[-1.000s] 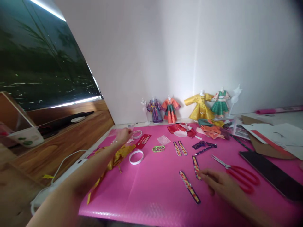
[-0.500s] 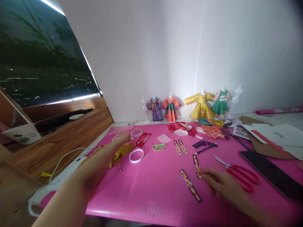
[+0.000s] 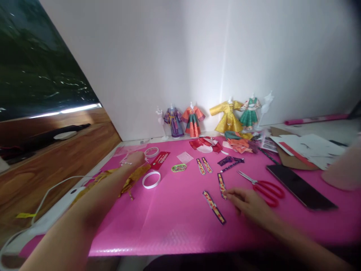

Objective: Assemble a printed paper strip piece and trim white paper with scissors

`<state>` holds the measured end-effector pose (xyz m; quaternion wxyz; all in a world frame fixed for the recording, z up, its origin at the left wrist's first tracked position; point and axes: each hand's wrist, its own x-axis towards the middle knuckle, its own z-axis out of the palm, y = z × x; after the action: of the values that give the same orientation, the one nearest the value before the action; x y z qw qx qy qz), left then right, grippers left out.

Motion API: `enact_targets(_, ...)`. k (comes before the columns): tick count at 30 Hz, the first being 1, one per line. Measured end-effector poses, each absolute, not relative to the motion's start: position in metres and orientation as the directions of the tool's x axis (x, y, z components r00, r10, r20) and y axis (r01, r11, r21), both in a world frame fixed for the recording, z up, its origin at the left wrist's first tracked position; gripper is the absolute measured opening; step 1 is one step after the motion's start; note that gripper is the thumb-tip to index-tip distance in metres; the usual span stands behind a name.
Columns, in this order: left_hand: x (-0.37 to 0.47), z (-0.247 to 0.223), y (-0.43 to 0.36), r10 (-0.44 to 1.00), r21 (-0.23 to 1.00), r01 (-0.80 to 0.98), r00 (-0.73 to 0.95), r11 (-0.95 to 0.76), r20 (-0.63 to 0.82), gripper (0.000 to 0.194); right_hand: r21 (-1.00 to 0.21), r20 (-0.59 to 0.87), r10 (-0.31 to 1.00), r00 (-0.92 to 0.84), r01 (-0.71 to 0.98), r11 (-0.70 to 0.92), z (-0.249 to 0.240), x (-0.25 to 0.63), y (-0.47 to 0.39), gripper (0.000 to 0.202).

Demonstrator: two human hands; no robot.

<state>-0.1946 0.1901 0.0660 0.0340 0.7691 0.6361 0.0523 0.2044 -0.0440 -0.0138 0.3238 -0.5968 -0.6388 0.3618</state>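
My left hand (image 3: 136, 159) is stretched to the far left of the pink mat (image 3: 169, 210), at a small white beaded item (image 3: 126, 163); its fingers are too small and blurred to make out. Beside it are a roll of white tape (image 3: 151, 152) and a red card (image 3: 160, 160). The fingertips of my right hand (image 3: 239, 199) touch the lower end of a patterned strip (image 3: 221, 185), fingers bent. A longer patterned strip (image 3: 214, 207) lies to the left of that hand, and red-handled scissors (image 3: 266, 190) lie open to its right.
Small dressed doll forms, one in a yellow robe (image 3: 229, 116), stand along the wall. Mustard cloth (image 3: 135, 178) lies under my left forearm. A black phone (image 3: 300, 186), paper sheets (image 3: 318, 148) and fabric scraps (image 3: 239, 143) are on the right.
The view has shifted, so the table items appear further left and slightly higher. Both hands stay at about the same places on the mat. A blurred pale pink shape has entered at the right edge.
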Motion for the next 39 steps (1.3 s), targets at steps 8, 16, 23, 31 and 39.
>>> enact_targets(8,-0.156,0.091,0.154,0.954,-0.005,0.979,0.202,-0.206,0.223,0.03,-0.704,0.032,0.983,-0.179,0.694,0.149,0.002,0.201,-0.054,0.022)
enact_targets(16,-0.068,0.065,0.071,0.746,0.108,0.738,0.658,-0.666,0.106,0.02,-0.436,-0.045,0.908,-0.416,0.826,0.357,0.007,0.18,-0.076,0.019)
enact_targets(23,-0.03,0.017,0.069,0.663,0.294,0.635,0.749,-0.714,-0.009,0.019,-0.268,-0.143,0.905,-0.401,0.896,0.355,0.007,0.184,-0.071,0.012)
enact_targets(31,-0.027,0.007,0.071,0.662,0.419,0.618,0.747,-0.665,-0.051,0.018,-0.285,-0.116,0.98,-0.16,0.951,0.121,0.009,0.178,-0.07,0.009)
enact_targets(39,-0.027,0.002,0.068,0.633,0.565,0.572,0.767,-0.595,-0.11,0.016,-0.142,-0.268,0.955,-0.125,0.986,0.089,-0.002,0.184,-0.062,0.013)
